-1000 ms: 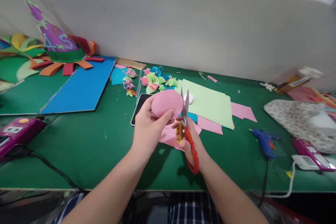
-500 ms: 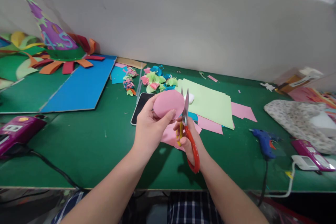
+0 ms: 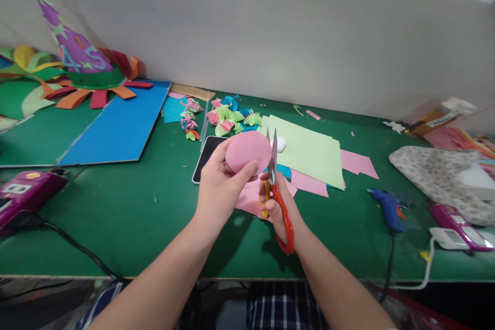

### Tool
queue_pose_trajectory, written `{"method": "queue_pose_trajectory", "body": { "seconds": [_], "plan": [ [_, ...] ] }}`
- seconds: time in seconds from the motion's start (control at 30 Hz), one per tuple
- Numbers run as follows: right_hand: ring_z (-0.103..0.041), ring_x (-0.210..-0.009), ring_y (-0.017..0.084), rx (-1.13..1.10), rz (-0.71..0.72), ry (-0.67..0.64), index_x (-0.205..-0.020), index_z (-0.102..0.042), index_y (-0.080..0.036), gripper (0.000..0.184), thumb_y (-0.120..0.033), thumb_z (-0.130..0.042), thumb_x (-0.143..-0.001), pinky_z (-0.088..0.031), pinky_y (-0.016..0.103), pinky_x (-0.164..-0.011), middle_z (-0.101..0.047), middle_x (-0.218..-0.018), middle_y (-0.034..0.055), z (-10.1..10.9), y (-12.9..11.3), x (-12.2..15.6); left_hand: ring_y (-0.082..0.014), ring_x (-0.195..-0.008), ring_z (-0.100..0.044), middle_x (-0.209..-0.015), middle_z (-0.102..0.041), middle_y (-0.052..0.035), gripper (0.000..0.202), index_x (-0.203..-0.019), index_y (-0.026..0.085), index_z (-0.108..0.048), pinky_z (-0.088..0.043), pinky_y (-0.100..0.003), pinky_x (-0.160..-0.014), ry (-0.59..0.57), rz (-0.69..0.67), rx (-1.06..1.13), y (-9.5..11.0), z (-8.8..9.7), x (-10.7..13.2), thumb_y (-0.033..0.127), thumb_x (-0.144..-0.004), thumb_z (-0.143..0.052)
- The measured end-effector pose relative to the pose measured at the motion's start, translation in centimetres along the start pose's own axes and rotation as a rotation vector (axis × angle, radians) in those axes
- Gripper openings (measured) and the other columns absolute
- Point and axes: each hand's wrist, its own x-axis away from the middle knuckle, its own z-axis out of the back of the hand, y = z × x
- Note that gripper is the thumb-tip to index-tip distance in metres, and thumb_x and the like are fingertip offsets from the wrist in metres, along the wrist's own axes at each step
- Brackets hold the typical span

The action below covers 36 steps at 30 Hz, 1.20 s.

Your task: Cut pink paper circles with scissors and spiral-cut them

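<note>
The purple cone hat (image 3: pixel 75 54) in the upper left of the frame carries light-blue cut-out characters that read "4 S". The pale panels on the pink device (image 3: pixel 27 191) at the left edge and on the pink device (image 3: pixel 460 227) at lower right are too small to read, as is the label strip on the cardboard box (image 3: pixel 436 119).

Bright, even overhead light; soft shadows; wide-angle edge warping

Matt pink paper disc (image 3: pixel 248 151), glossy plastic-handled scissors (image 3: pixel 279 201)
</note>
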Motion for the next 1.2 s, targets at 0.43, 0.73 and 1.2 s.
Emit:
{"method": "queue_pose_trajectory", "body": {
  "seconds": [0.43,0.73,1.2],
  "plan": [
    [-0.046,-0.066,0.015,0.029,-0.030,-0.024,-0.107,-0.049,-0.026,0.084,-0.097,-0.053,-0.063,-0.041,0.030,-0.058,-0.047,-0.083,-0.0019,0.12,-0.75,0.12,-0.0152,-0.071,-0.071,-0.096,-0.073,-0.0016,0.057,-0.122,0.021,-0.066,-0.066,-0.028,-0.064,0.017,0.014,-0.039,0.21,0.28,-0.28,0.031,-0.069,-0.086],
    [-0.043,-0.062,0.013,0.041,-0.042,-0.018,-0.108,-0.051,-0.025,0.085,-0.096,-0.055,-0.062,-0.043,0.029,-0.057,-0.047,-0.083,-0.0024,0.22,-0.52,0.18,-0.0136,-0.066,-0.072,-0.089,-0.074,-0.0002,0.059,-0.124,0.021,-0.066,-0.065,-0.025,-0.064,0.010,0.025,-0.002,0.31,0.46,-0.37,0.026,-0.069,-0.086],
    [-0.042,-0.059,0.013,0.045,-0.033,-0.007,-0.104,-0.051,-0.025,0.082,-0.096,-0.054,-0.063,-0.040,0.026,-0.053,-0.046,-0.077,-0.0039,0.05,-0.55,0.15,-0.0174,-0.066,-0.074,-0.086,-0.075,-0.0014,0.063,-0.130,0.020,-0.063,-0.065,-0.028,-0.065,0.021,0.046,-0.054,0.46,0.86,-0.53,0.029,-0.071,-0.085]
  ]
}}
